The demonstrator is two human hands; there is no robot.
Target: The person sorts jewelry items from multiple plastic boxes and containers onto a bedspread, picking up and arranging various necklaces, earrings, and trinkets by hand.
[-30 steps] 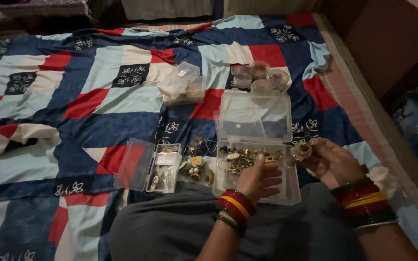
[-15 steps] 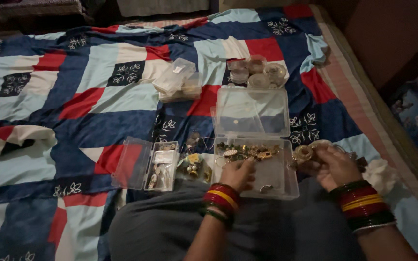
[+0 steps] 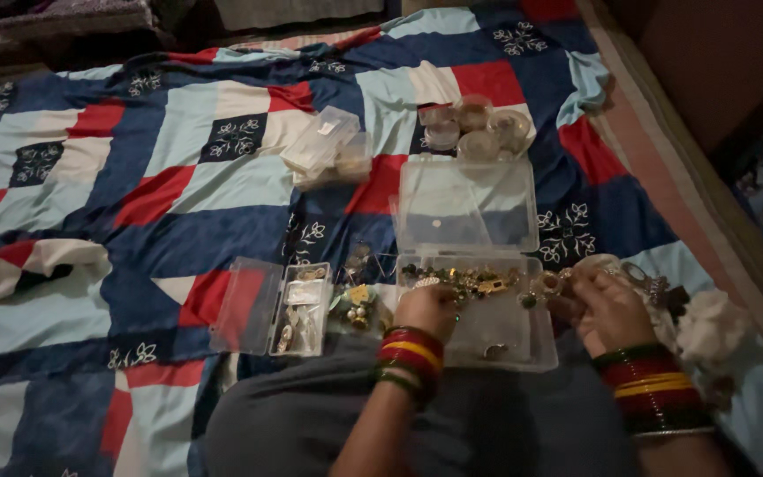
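The left hand (image 3: 426,309) lay curled inside the big clear box (image 3: 479,344), knuckles up, fingers down among the jewellery (image 3: 461,283); whether it pinched a piece could not be told. The right hand (image 3: 607,305) was closed about a small gold piece (image 3: 551,283), held just past the box's right edge, above the quilt (image 3: 178,185).

The main risk looked like a drop. The gold piece hung outside the box, so a slip would send it onto the busy patterned quilt or into the cloth bunched by the right wrist, where dim light would hide it. The box sat on soft bedding against the person's lap; a press from the left hand or a shift of the knee could tip it and spill the tangle. Its lid (image 3: 465,205) lay flung back flat, and chains could snag on the hinge.

Containers: the big box was clear, rectangular and hinged, with the jewellery massed along its far side and one ring (image 3: 494,351) alone near the front. Left of it lay a small clear case (image 3: 275,305), open, with pale bits in its right half. Loose beads (image 3: 357,305) sat between the two. Farther off was a heap of small clear boxes (image 3: 328,150), and to their right a cluster of round clear tubs (image 3: 479,128). No labels could be made out.
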